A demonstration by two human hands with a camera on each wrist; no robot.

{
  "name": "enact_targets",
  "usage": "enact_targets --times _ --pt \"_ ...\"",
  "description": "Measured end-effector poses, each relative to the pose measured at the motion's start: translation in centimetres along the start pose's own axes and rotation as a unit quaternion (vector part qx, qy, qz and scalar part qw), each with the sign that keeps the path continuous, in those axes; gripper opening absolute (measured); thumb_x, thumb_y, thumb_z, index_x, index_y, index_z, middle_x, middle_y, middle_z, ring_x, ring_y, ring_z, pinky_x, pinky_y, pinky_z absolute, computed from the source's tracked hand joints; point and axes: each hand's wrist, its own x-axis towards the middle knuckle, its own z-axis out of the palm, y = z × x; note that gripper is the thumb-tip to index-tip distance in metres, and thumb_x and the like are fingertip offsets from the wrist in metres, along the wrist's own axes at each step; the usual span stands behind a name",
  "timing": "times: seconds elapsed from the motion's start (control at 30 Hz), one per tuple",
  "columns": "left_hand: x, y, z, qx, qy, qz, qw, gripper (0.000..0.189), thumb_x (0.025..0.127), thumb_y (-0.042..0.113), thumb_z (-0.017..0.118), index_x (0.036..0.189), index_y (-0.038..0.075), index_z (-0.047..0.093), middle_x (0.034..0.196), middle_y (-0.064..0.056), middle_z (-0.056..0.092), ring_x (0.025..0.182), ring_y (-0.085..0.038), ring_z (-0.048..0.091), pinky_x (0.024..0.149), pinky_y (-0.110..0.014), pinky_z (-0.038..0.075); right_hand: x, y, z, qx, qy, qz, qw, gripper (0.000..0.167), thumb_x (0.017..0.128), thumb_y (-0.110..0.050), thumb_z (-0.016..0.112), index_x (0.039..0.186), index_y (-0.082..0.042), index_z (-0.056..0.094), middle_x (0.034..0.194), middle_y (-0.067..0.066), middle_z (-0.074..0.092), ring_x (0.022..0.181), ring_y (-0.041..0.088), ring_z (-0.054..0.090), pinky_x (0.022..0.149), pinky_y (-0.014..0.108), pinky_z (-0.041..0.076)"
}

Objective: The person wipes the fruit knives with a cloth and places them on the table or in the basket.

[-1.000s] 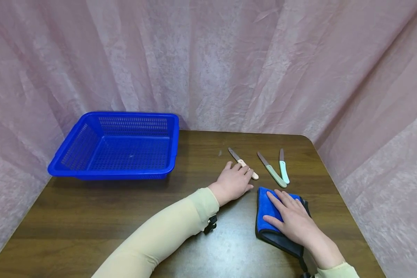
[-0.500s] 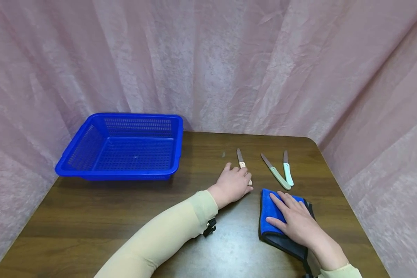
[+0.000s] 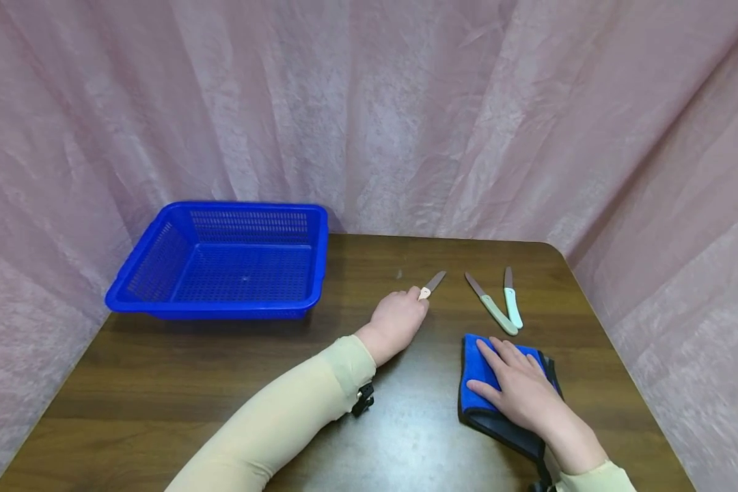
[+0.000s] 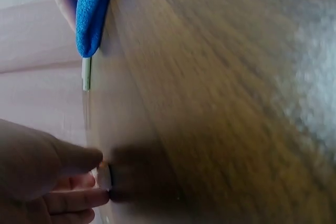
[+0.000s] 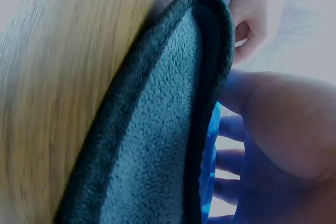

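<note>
My left hand pinches the cream handle of a small knife between thumb and fingers. Its blade points away to the far right, low over the table, and most of the handle is covered by the hand. In the left wrist view the handle's end shows between thumb and fingertips. My right hand rests with spread fingers on a folded blue cloth with a grey side and black edging. Beyond the cloth lie a pale green-handled knife and a mint-handled knife, their handle ends close together.
A blue plastic basket with slotted walls stands at the back left of the wooden table. Pink curtains hang behind the table and along its right side.
My left hand has closed around the cream-handled knife and drawn slightly back to the left. The blade has swung from pointing far left to far right. The right hand stays on the cloth.
</note>
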Motion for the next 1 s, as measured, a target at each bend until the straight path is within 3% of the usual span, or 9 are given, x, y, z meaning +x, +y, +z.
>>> enact_targets --times 0.1,0.23,0.53,0.67,0.8,1.0 --pt "0.0 -0.1 0.0 -0.006 0.014 -0.025 0.9996 0.011 0.107 0.010 0.069 0.112 0.012 0.079 0.102 -0.007 0.070 0.084 -0.022 0.073 0.071 -0.035 0.060 0.3 -0.4 0.0 -0.001 0.003 -0.003 1.0000 0.080 0.104 -0.052 0.074 0.161 -0.001 0.053 0.163 0.032 0.047 0.150 0.058 0.042 0.115 0.081 0.032" --pt "0.1 -0.2 0.1 -0.002 0.003 -0.050 0.9988 0.012 0.106 0.010 0.070 0.115 0.012 0.077 0.101 -0.007 0.069 0.086 -0.023 0.072 0.070 -0.035 0.061 0.6 -0.9 0.1 -0.001 0.002 -0.007 1.0000 0.079 0.104 -0.050 0.075 0.161 -0.001 0.053 0.163 0.032 0.047 0.151 0.057 0.043 0.115 0.080 0.033" --pt "-0.2 -0.4 0.1 0.003 -0.056 -0.099 0.9935 0.031 0.111 0.016 0.064 0.142 0.015 0.063 0.114 -0.009 0.070 0.103 -0.028 0.070 0.083 -0.044 0.057 1.2 -2.1 0.2 0.006 -0.007 -0.018 0.9998 0.077 0.104 -0.046 0.076 0.162 -0.001 0.052 0.164 0.030 0.047 0.152 0.055 0.042 0.116 0.080 0.032" --pt "-0.3 -0.5 0.2 0.014 -0.055 -0.113 0.9919 0.024 0.112 0.018 0.063 0.135 0.013 0.065 0.112 -0.008 0.070 0.102 -0.027 0.069 0.082 -0.044 0.055 1.3 -2.8 0.3 0.012 -0.001 -0.014 0.9998 0.076 0.104 -0.044 0.077 0.163 -0.002 0.051 0.163 0.029 0.049 0.153 0.053 0.043 0.118 0.077 0.032" --pt "-0.3 -0.6 0.5 0.020 -0.044 -0.123 0.9912 0.020 0.111 0.018 0.063 0.128 0.010 0.070 0.106 -0.008 0.069 0.097 -0.025 0.068 0.078 -0.041 0.055 1.4 -3.7 0.5 0.020 0.026 0.027 0.9991 0.078 0.103 -0.046 0.078 0.159 0.001 0.052 0.158 0.035 0.053 0.151 0.059 0.042 0.119 0.076 0.033" --pt "-0.2 -0.5 0.9 0.023 -0.053 -0.129 0.9900 0.021 0.111 0.016 0.059 0.120 0.008 0.077 0.102 -0.007 0.067 0.093 -0.023 0.067 0.078 -0.039 0.054 1.7 -4.5 0.7 0.007 0.061 0.057 0.9965 0.068 0.094 -0.054 0.086 0.130 -0.001 0.062 0.139 0.030 0.063 0.146 0.061 0.046 0.114 0.079 0.035"
